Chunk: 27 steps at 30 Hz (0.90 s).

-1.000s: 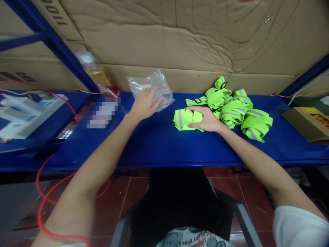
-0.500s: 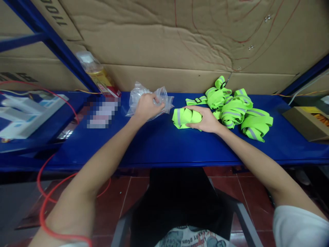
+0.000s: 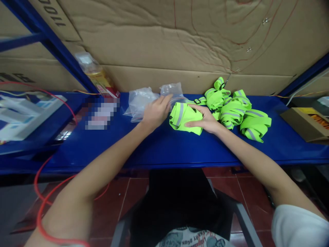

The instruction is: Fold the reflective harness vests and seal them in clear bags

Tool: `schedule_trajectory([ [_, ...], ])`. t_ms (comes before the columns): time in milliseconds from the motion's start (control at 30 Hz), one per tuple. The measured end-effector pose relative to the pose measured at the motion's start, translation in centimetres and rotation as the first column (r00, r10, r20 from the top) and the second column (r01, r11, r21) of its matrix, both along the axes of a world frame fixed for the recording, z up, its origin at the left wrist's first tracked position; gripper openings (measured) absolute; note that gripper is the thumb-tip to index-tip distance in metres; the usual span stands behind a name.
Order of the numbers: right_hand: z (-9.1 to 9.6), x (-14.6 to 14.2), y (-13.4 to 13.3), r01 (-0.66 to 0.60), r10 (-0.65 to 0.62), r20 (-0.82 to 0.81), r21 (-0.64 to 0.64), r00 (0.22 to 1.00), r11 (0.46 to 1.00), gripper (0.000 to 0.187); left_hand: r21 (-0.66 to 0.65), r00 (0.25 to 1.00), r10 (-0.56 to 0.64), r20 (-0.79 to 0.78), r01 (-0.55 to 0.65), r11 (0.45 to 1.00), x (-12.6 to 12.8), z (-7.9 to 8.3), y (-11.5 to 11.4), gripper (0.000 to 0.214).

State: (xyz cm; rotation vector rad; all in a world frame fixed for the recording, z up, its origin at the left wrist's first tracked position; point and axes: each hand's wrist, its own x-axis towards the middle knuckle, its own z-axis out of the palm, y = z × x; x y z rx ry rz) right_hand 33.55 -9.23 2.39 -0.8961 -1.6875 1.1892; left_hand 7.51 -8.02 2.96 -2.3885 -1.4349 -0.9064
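Note:
My right hand point(image 3: 207, 118) is closed round a rolled neon-yellow reflective strap point(image 3: 182, 118) with a grey stripe, tilted slightly above the blue table. Beside its left end, my left hand point(image 3: 157, 111) pinches a clear plastic bag point(image 3: 172, 90), which extends behind the fingers toward the strap. More clear plastic bags point(image 3: 141, 99) lie on the table just left of that hand. To the right of my right hand sit several more rolled neon straps point(image 3: 235, 108), one with a black buckle point(image 3: 197, 101).
A bottle with a yellow label point(image 3: 99, 75) stands at the back left. A cardboard box point(image 3: 305, 120) is at the far right, white boxes point(image 3: 28, 113) at the far left. A red hose point(image 3: 41, 212) loops by my left arm. Cardboard point(image 3: 144, 44) lines the back.
My left hand has moved right, drawing one plastic bag off the pile toward the strap. The strap in my right hand has been raised and tilted a little.

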Motion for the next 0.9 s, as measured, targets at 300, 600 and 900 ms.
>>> schedule_trajectory([
  [300,0.1,-0.7,-0.2,0.097,-0.120,-0.102,-0.209,0.987,0.973,0.075,0.075,0.990,-0.097,0.101,0.090,0.993,0.9,-1.1,-0.3,0.034],
  [600,-0.3,-0.5,0.4,0.182,-0.198,-0.085,-0.162,0.977,0.970,0.080,0.122,0.961,-0.181,0.210,0.158,0.980,1.3,-0.8,-0.7,0.027],
  [900,-0.5,-0.8,0.3,0.194,-0.234,-0.180,-0.212,0.956,0.958,0.084,0.047,0.842,-0.274,0.465,0.286,0.957,1.4,-1.3,-0.3,0.019],
])
